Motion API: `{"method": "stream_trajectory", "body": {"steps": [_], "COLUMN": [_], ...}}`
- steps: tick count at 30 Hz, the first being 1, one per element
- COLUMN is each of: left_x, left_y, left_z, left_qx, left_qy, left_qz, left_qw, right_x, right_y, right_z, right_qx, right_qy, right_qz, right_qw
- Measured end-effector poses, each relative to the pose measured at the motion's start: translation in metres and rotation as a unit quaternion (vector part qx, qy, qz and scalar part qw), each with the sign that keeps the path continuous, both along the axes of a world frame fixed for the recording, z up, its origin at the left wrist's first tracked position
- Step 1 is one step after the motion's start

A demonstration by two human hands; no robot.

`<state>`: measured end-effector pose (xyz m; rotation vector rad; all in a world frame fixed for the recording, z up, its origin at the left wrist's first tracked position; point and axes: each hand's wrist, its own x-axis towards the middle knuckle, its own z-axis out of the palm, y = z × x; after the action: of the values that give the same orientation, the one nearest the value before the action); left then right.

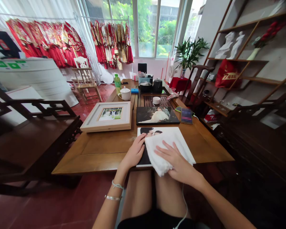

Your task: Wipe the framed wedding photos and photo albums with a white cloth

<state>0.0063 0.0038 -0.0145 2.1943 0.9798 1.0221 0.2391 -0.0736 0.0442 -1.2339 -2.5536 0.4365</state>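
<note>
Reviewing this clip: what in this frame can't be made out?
1. Head view: most of the cover picture on the photo album is hidden by the white cloth, the right hand and the left hand.
2. Head view: the screen of the phone is blurred.
3. Head view: the picture in the framed photo is too small to make out.

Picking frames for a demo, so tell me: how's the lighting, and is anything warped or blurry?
Head view: windows blown out by daylight; right side dim; shelves and bench bent by the wide lens at the edges; left hand, right hand, cloth and album at centre sharp and evenly lit.
</note>
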Motion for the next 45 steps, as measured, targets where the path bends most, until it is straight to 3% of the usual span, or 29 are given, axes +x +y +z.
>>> {"method": "stream_trajectory", "body": {"steps": [3,5,7,10,15,18,21,24,27,29,32,36,41,45], "left_x": [-0.001,-0.001,0.0,0.001,0.001,0.002,0.002,0.001,0.001,0.001,0.002,0.003,0.003,0.004], "left_y": [0.001,0.001,0.001,0.001,0.0,-0.001,-0.003,-0.004,-0.004,-0.003,-0.003,-0.003,-0.002,-0.002], "left_z": [-0.001,-0.002,-0.003,-0.003,-0.002,0.0,0.002,0.004,0.004,0.003,0.002,0.001,-0.001,-0.002], "left_qx": [0.0,-0.001,0.0,0.003,0.001,-0.007,-0.01,-0.016,-0.022,-0.024,-0.022,-0.017,-0.015,-0.012], "left_qy": [0.005,0.006,0.007,0.009,0.011,0.014,0.009,0.001,-0.004,-0.003,-0.002,-0.008,-0.016,-0.02], "left_qz": [-0.01,-0.005,0.0,0.001,0.007,0.015,0.017,0.009,0.004,0.007,0.018,0.021,0.021,0.019], "left_qw": [1.0,1.0,1.0,1.0,1.0,1.0,1.0,1.0,1.0,1.0,1.0,1.0,1.0,1.0], "right_x": [0.013,0.024,0.033,0.038,0.008,-0.017,-0.033,-0.033,-0.023,-0.015,-0.012,-0.033,-0.06,-0.049], "right_y": [-0.016,-0.011,0.005,0.037,0.069,0.056,0.023,-0.011,-0.026,-0.022,-0.001,0.014,-0.019,-0.028], "right_z": [0.006,0.006,0.003,-0.004,-0.004,-0.001,0.001,0.005,0.01,0.011,0.01,0.007,0.007,0.009], "right_qx": [-0.027,-0.038,-0.031,-0.004,0.034,0.047,0.046,0.035,0.013,0.009,0.03,0.066,0.054,0.03], "right_qy": [0.02,0.038,0.051,0.048,-0.021,-0.062,-0.063,-0.046,-0.032,-0.03,-0.036,-0.047,-0.048,-0.025], "right_qz": [0.077,0.079,0.041,-0.067,-0.208,-0.195,-0.112,-0.037,0.005,0.001,-0.077,-0.172,-0.124,-0.086], "right_qw": [0.996,0.995,0.997,0.997,0.977,0.978,0.991,0.998,0.999,0.999,0.996,0.982,0.99,0.996]}}
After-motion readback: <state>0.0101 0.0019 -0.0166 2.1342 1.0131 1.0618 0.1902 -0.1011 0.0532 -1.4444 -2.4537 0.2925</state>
